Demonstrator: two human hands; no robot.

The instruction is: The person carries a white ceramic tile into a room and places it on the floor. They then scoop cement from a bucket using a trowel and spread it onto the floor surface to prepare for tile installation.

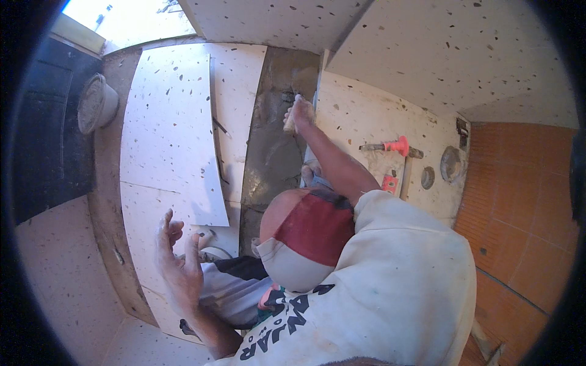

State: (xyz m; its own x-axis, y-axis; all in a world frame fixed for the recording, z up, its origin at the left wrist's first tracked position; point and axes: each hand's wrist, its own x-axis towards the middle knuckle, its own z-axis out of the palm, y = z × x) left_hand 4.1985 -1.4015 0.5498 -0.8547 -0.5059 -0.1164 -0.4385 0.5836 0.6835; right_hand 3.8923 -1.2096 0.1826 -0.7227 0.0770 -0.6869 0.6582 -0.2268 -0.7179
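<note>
My right hand (301, 114) reaches far forward, closed round a trowel (289, 125). Its pale handle end shows below my fingers; the blade is hard to make out against the grey mortar. Wet, uneven mortar (271, 146) fills a long strip of floor under that hand. My left hand (180, 268) is raised with fingers loosely curled and apart, holding nothing. Beyond it, a large white speckled tile (168, 134) lies over other pale tiles. I squat with one bare knee (281, 210) beside the mortar strip.
A bucket (107, 105) of grey mix stands at the far left by a dark door (49, 122). To the right, a chisel with a pink-red guard (397, 146) and two ring-shaped objects (450, 165) lie on a speckled slab. Orange-brown tiles (519, 207) border the right side.
</note>
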